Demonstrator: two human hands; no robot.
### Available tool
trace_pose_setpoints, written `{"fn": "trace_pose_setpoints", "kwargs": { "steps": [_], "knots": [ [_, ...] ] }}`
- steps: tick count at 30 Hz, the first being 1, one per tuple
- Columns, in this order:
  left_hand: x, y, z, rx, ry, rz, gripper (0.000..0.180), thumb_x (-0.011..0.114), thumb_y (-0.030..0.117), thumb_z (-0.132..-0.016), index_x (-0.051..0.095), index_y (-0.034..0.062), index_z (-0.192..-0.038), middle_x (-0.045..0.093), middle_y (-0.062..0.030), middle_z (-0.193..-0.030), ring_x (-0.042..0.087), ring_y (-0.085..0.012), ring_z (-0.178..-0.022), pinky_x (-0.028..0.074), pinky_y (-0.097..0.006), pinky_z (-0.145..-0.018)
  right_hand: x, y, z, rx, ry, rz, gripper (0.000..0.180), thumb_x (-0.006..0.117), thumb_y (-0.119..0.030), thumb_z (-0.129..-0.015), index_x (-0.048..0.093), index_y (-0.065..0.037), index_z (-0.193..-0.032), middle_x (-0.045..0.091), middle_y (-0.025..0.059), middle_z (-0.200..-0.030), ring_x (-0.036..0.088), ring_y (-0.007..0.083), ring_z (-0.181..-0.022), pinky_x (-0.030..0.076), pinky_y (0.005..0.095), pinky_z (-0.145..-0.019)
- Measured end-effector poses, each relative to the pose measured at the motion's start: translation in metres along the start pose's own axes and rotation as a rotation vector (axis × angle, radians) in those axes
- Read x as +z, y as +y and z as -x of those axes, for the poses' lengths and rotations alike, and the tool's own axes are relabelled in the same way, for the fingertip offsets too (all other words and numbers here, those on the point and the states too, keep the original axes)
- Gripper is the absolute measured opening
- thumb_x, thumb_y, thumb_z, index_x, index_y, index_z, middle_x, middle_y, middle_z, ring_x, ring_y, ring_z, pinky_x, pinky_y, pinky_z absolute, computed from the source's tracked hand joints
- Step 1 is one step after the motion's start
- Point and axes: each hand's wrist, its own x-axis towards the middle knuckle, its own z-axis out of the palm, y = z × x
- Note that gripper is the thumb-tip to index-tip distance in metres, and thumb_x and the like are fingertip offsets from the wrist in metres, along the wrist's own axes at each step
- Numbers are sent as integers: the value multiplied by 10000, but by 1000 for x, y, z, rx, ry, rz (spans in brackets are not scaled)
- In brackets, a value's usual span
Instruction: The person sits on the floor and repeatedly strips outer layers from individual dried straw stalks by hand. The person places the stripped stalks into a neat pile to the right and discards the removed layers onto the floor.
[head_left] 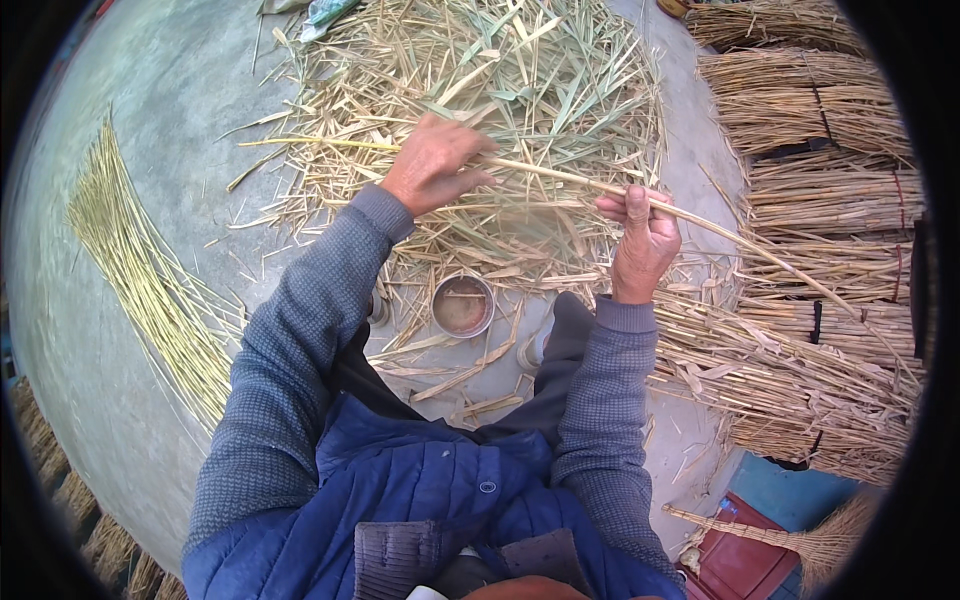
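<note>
While both grey-sleeved forearms are reaching forward from the lower edge, the right hand (640,240) is pinching a long pale stalk (560,176) between thumb and fingers, wrist bent upward. Further out, the left hand (435,165) is curling over the same stalk, fingers closing around it, so the stalk is running slantwise between the two hands. Below them a small round tin (462,305) is sitting on the concrete floor (150,120). Beyond, a heap of loose husks (500,80) is spreading, with tied bundles (820,200) lying at the right.
</note>
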Motion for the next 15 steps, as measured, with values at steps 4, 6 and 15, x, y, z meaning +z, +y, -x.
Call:
{"fn": "trace_pose_setpoints", "kwargs": {
  "steps": [4,6,15],
  "knots": [
    [7,12,-6,-44,-32,96,208,789,251,-815,749,98,-950,661,-34,-790,593,-203,-757,401,-340,-743,9,-2,0,5,56,-25,315,675,-297,-973,614,11,-949,700,142,-769,699,198,-646,593,305,-618],
    [4,14,-3,-35,20,184,224,799,245,-806,753,93,-964,677,-36,-812,592,-206,-755,407,-345,-744,11,-3,-2,16,106,-40,331,687,-301,-965,611,19,-928,691,142,-738,694,194,-622,591,302,-588],
    [-13,17,0,-706,196,1022,171,755,183,-897,682,34,-939,740,-69,-874,641,-116,-747,496,-267,-699,6,5,-6,116,105,-63,340,688,-307,-964,621,21,-903,691,144,-745,688,181,-611,577,274,-562]
  ]
}}
